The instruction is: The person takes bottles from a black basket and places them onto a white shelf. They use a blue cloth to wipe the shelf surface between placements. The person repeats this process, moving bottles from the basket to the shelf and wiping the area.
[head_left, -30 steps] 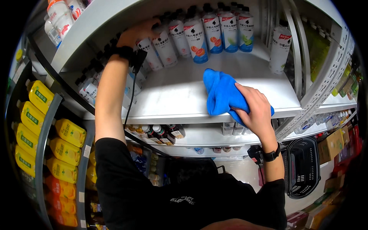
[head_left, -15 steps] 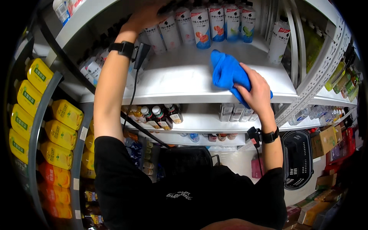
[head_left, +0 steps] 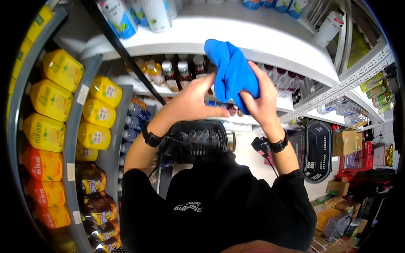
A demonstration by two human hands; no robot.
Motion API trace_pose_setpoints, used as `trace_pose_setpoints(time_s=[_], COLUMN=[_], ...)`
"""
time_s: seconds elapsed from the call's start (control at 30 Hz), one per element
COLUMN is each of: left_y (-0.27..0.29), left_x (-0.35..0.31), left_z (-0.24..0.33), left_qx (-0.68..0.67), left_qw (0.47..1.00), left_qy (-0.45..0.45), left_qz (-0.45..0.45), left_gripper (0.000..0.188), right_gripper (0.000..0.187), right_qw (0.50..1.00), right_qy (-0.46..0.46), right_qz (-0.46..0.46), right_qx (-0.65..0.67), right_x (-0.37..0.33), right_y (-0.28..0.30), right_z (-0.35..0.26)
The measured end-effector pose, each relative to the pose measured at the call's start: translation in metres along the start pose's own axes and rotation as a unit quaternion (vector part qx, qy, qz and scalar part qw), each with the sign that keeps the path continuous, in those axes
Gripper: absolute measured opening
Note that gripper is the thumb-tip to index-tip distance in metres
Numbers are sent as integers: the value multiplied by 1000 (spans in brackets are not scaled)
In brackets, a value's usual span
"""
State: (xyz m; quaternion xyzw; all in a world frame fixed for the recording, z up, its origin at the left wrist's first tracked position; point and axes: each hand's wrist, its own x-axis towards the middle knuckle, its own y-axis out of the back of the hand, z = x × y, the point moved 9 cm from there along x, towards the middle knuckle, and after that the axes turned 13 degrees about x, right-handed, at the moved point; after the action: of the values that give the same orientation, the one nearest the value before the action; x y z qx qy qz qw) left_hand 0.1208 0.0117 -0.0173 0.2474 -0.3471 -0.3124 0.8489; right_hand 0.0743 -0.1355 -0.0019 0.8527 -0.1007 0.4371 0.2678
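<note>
A folded blue cloth (head_left: 230, 74) is bunched up in front of the white shelf's edge. My right hand (head_left: 265, 95) grips it from the right side, thumb across its lower part. To the cloth's left is my left hand (head_left: 192, 101), with thumb and fingers spread apart and nothing in them. Its fingertips come up to the cloth's left edge; whether they touch it I cannot tell. Above both hands runs the white shelf (head_left: 202, 29), with white and blue bottles (head_left: 158, 17) at its left and a lone white bottle (head_left: 329, 28) at its right.
Dark-capped bottles (head_left: 184, 74) fill the lower shelf. Yellow jugs (head_left: 52, 101) line racks on my left. A black basket (head_left: 194, 154) with bottles in it is below my hands; another black basket (head_left: 318, 152) lies on the floor at right, near cardboard boxes (head_left: 346, 142).
My left hand has come down from the bottles at the back of the shelf to beside the cloth. My right hand has lifted the cloth off the shelf surface; the view has shifted lower.
</note>
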Motion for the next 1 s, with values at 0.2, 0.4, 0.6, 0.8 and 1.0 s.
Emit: trace_pose_setpoints(time_s=[0.2,0.4,0.6,0.8,1.0], left_y=[-31,-12,4,-2,-50], left_x=[-70,-79,-78,-99,-93], left_z=[-50,-18,5,-21,2], left_qx=[-112,19,61,69,208], left_qw=[987,998,997,989,966], left_qy=[101,21,6,20,-69], left_qz=[45,-49,-37,-132,-137], left_gripper=[43,37,34,29,26], right_gripper=[78,84,34,53,101], right_qw=[963,987,971,920,860], right_qy=[-214,-33,-126,-213,-245], right_qz=[-132,-155,-195,-249,-386], right_qx=[95,34,52,213,226], right_x=[-90,-57,-55,-64,-105], right_y=[-65,-55,-70,-57,-79], right_z=[3,-58,-51,-50,-37])
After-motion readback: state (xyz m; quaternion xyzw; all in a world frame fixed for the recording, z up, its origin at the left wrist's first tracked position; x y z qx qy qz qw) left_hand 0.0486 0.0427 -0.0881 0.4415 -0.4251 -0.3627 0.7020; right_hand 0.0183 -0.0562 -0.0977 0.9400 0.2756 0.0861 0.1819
